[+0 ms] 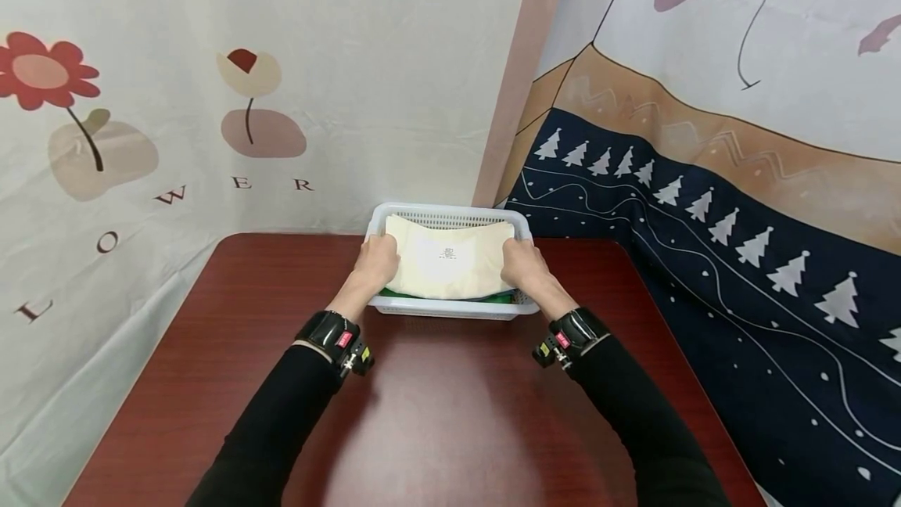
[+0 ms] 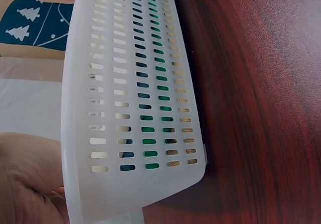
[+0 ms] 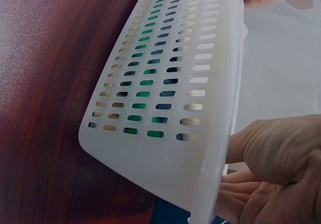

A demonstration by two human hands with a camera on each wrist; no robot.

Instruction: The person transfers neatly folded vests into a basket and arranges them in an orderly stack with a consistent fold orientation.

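Observation:
A white plastic basket point(image 1: 443, 307) with slotted walls stands at the far edge of the table. On top in it lies a cream cloth point(image 1: 450, 260), folded, with a small dark print in its middle. My left hand point(image 1: 378, 260) grips the basket's left end, knuckles up, at the cloth's left edge. At the opposite end my right hand point(image 1: 524, 263) holds the rim in the same way; its curled fingers point(image 3: 235, 194) show by the rim in the right wrist view. Under the cream cloth, green, blue and tan layers show through the slots.
The basket rests on a dark red wood-grain table point(image 1: 443, 413). A pale curtain point(image 1: 394, 100) with flower prints hangs behind and left. At the right hangs a navy and tan cloth point(image 1: 704, 280) with tree prints.

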